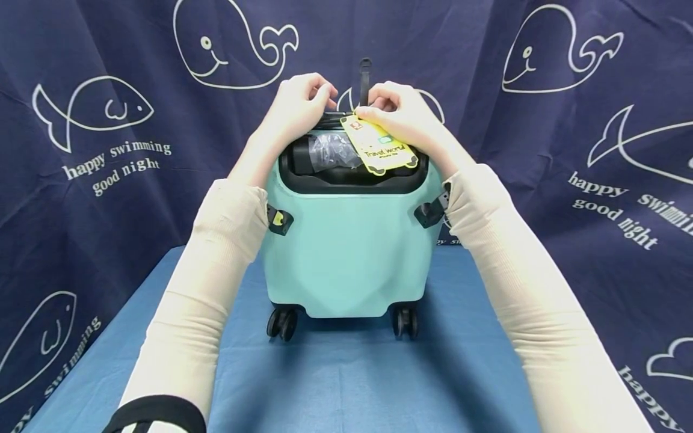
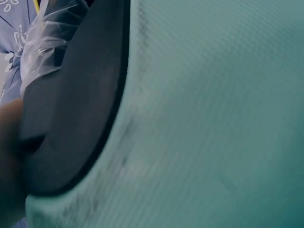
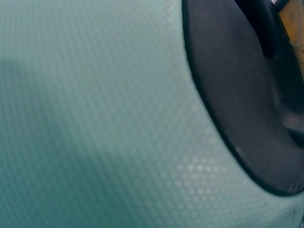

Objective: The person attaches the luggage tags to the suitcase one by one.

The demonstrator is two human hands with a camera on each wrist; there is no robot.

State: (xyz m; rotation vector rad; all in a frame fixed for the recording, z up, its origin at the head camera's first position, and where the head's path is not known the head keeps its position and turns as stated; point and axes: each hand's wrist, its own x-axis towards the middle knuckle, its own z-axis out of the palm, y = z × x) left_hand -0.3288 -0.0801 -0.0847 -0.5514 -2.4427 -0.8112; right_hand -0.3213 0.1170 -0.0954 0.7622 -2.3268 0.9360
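Note:
A mint-green suitcase (image 1: 352, 252) stands upright on its black wheels, its textured shell filling both wrist views. A yellow luggage tag (image 1: 379, 147) marked "Travel world" hangs over the suitcase's black top recess (image 1: 357, 185). My right hand (image 1: 397, 108) pinches the tag's upper end, where its black strap (image 1: 365, 81) sticks up past the fingers. Just left of it, my left hand (image 1: 300, 105) bends its fingers at the black handle (image 1: 329, 122); I cannot tell whether they grip it. Clear plastic film (image 2: 45, 50) wraps a black part inside the recess.
A blue cloth (image 1: 346, 385) covers the table under the suitcase. Behind it hangs a dark blue curtain (image 1: 108, 48) with white whale and fish drawings. Black wrist mounts (image 1: 431, 211) sit by both cuffs, close to the suitcase's sides.

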